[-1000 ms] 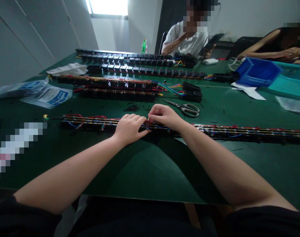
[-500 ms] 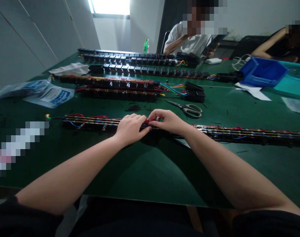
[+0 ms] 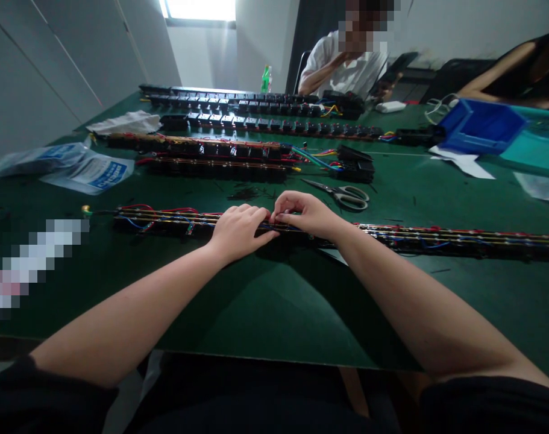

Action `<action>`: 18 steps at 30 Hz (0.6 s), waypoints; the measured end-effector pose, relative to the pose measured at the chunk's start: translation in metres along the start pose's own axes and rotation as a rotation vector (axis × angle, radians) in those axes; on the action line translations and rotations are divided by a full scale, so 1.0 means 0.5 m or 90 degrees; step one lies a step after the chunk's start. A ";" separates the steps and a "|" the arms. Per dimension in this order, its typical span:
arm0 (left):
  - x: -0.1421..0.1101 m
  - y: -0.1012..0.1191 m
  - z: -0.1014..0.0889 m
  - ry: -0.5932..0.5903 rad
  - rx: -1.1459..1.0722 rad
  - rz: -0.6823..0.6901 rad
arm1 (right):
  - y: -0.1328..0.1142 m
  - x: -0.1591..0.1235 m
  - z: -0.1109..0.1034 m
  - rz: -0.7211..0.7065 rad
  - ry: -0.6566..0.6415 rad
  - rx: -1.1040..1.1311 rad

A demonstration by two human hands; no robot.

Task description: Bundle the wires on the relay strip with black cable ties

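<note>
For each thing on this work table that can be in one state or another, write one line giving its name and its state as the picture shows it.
left hand: palm down, fingers resting on the wired strip
right hand: fingers curled, pinching at the wires on the strip
wired strip: flat on the mat, wires exposed
scissors: lying flat, blades shut
blue bin: upright, open top
green bottle: standing upright
plastic bags: lying flat, crumpled

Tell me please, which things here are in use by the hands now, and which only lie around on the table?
In use:
- left hand
- right hand
- long wired strip, both hands on it

Lying about:
- scissors
- other strips
- blue bin
- plastic bags
- green bottle
</note>
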State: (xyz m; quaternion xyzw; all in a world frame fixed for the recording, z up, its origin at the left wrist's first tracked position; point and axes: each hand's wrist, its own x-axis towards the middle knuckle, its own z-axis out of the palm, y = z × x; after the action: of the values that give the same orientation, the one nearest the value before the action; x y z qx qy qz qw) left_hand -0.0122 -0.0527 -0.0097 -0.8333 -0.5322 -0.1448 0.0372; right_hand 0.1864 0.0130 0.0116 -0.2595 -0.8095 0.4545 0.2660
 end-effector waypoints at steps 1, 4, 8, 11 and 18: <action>0.000 0.000 0.000 0.000 0.000 0.001 | 0.001 0.000 0.000 0.000 -0.002 0.005; 0.000 0.002 0.001 0.008 0.003 -0.003 | 0.003 0.002 -0.001 -0.001 0.008 0.000; 0.002 0.005 0.000 0.013 -0.004 -0.024 | 0.003 0.005 -0.005 -0.002 0.009 -0.017; 0.004 0.007 -0.003 0.006 -0.014 -0.035 | 0.002 0.005 -0.007 -0.006 -0.003 -0.021; 0.005 0.007 -0.003 -0.006 -0.019 -0.051 | -0.003 0.004 -0.009 -0.011 -0.016 -0.041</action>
State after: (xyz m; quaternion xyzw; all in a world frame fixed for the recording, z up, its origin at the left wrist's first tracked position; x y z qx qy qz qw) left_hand -0.0086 -0.0521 -0.0071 -0.8126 -0.5630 -0.1501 0.0166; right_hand 0.1877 0.0164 0.0151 -0.2551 -0.8291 0.4292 0.2516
